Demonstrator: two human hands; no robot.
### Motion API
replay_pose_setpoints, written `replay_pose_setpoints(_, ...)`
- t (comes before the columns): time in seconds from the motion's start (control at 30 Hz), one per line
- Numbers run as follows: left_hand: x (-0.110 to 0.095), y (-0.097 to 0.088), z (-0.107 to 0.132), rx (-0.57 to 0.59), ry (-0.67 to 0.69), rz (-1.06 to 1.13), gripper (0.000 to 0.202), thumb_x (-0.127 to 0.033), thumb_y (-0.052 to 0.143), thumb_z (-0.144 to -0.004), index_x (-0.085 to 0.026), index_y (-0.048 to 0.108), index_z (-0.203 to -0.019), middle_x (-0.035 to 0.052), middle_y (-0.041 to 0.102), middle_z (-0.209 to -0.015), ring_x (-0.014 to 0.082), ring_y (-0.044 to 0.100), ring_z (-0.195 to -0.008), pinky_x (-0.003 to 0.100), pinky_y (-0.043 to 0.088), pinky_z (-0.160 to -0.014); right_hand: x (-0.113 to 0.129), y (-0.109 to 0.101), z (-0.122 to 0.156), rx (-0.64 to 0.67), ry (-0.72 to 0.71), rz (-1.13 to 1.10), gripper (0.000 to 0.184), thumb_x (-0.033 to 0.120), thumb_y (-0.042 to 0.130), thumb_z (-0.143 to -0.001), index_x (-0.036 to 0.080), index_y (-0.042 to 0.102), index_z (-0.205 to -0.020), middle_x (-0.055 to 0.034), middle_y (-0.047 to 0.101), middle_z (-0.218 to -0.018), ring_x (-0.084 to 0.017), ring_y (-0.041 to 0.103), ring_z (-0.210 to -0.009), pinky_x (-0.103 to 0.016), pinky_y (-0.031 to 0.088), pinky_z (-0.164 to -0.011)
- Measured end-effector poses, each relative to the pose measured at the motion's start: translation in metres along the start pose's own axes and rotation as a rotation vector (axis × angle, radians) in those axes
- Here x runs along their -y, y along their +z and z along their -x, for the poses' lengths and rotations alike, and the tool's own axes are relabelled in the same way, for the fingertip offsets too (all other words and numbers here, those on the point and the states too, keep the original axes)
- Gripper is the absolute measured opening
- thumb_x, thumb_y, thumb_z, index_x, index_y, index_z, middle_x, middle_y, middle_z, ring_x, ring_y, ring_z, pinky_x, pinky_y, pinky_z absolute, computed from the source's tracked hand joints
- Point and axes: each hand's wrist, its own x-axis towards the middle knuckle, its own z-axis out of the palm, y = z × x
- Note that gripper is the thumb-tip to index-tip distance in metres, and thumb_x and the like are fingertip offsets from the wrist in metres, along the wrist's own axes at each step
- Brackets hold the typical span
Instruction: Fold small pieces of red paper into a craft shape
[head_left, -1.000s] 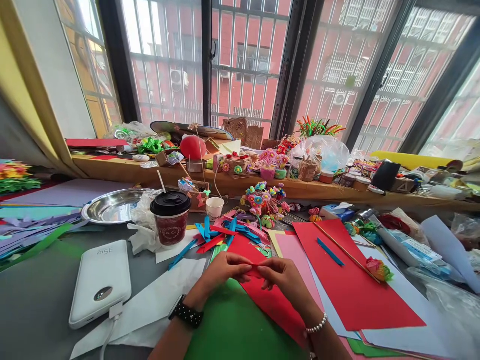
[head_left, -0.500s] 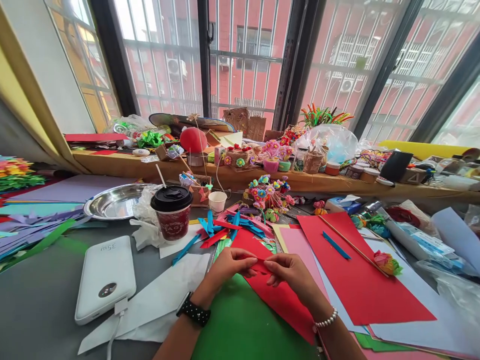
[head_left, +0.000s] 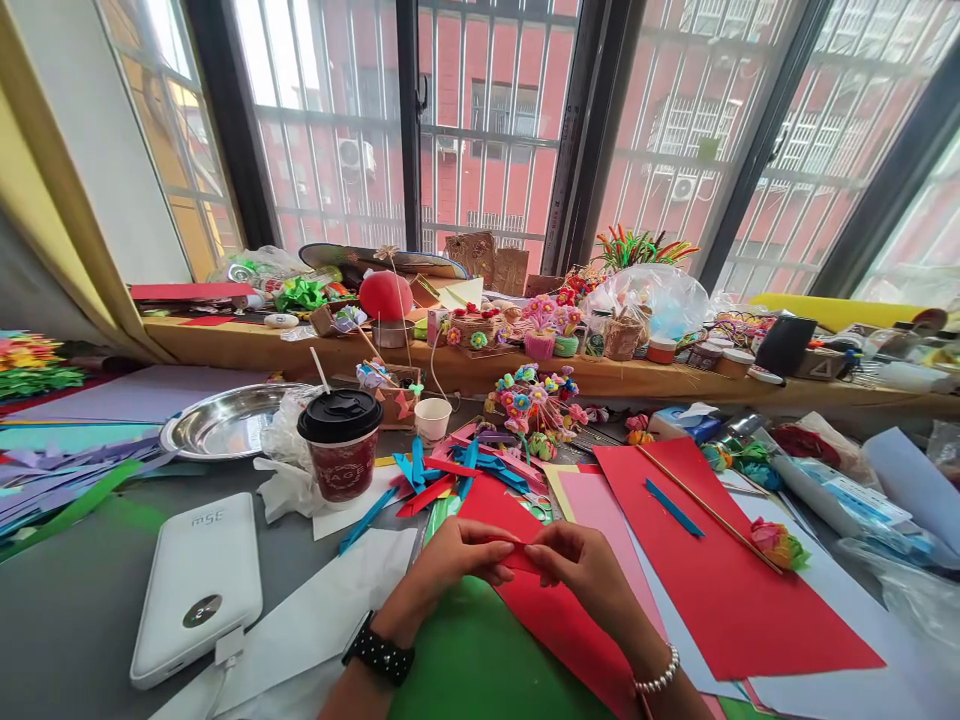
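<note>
A small red paper piece (head_left: 520,557) is pinched at its two ends, by my left hand (head_left: 466,553) and my right hand (head_left: 579,562). The fingertips of both hands almost meet over it. Below them lies a long red paper strip (head_left: 566,622), slanting across a green sheet (head_left: 491,655). Just beyond my hands is a pile of folded blue paper strips (head_left: 495,470) mixed with red and pink ones. My fingers partly cover the small piece, so its folds are hard to make out.
Left of my hands stand a lidded drink cup (head_left: 342,445) with a straw, a white power bank (head_left: 199,590) and a metal tray (head_left: 176,435). To the right, a large red sheet (head_left: 742,590) bears a stick with a paper flower (head_left: 780,543). Crafts crowd the window ledge (head_left: 300,362).
The whole view has tilted up slightly, so things sit a little lower. Both hands still pinch the small red piece, and the fingers have shifted slightly on it.
</note>
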Motion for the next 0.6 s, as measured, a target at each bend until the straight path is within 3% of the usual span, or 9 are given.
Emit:
replay_pose_setpoints(0.1, 0.0007, 0.0013, -0.0011, 0.006, 0.054, -0.064, 0.034, -0.038, 0.06, -0.06, -0.01, 0.063, -0.08, 0.0047, 0.064, -0.061, 0.0175, 0.06, -0.059, 0.028, 0.047, -0.06, -0.0023, -0.0002, -0.0003, 0.009, 0.032, -0.034, 0.024, 0.037, 0.057, -0.067, 0.013, 0.058, -0.065, 0.0011, 0.055, -0.052, -0.01, 0.052, -0.043, -0.02, 0.041, -0.043)
replay_pose_setpoints(0.27, -0.0018, 0.0024, 0.0012, -0.019, 0.305, -0.283, 0.032, -0.031, 0.059, -0.064, -0.018, 0.058, -0.092, 0.0047, 0.061, -0.088, 0.0161, 0.057, -0.076, 0.025, 0.044, -0.067, -0.0022, -0.0019, -0.0007, 0.03, 0.082, -0.115, 0.026, 0.039, 0.058, -0.065, 0.013, 0.058, -0.066, 0.0025, 0.053, -0.05, -0.009, 0.05, -0.041, -0.019, 0.039, -0.043)
replay_pose_setpoints(0.43, -0.0055, 0.0024, 0.0033, 0.045, 0.397, -0.415, 0.016, -0.029, 0.059, -0.064, -0.018, 0.065, -0.075, 0.0027, 0.059, -0.076, 0.0144, 0.054, -0.074, 0.022, 0.043, -0.066, 0.0001, -0.0015, -0.0002, 0.046, 0.131, -0.14, 0.029, 0.041, 0.06, -0.061, 0.013, 0.058, -0.063, 0.0023, 0.054, -0.05, -0.009, 0.05, -0.042, -0.019, 0.039, -0.043)
replay_pose_setpoints(0.6, -0.0046, 0.0027, 0.0024, 0.054, 0.406, -0.373, 0.02, -0.027, 0.063, -0.061, -0.02, 0.066, -0.079, 0.0033, 0.058, -0.078, 0.0151, 0.054, -0.074, 0.022, 0.043, -0.065, 0.0008, -0.0012, -0.0011, 0.034, 0.122, -0.148, 0.028, 0.041, 0.06, -0.061, 0.013, 0.058, -0.063, 0.0018, 0.055, -0.052, -0.009, 0.05, -0.041, -0.019, 0.039, -0.042)
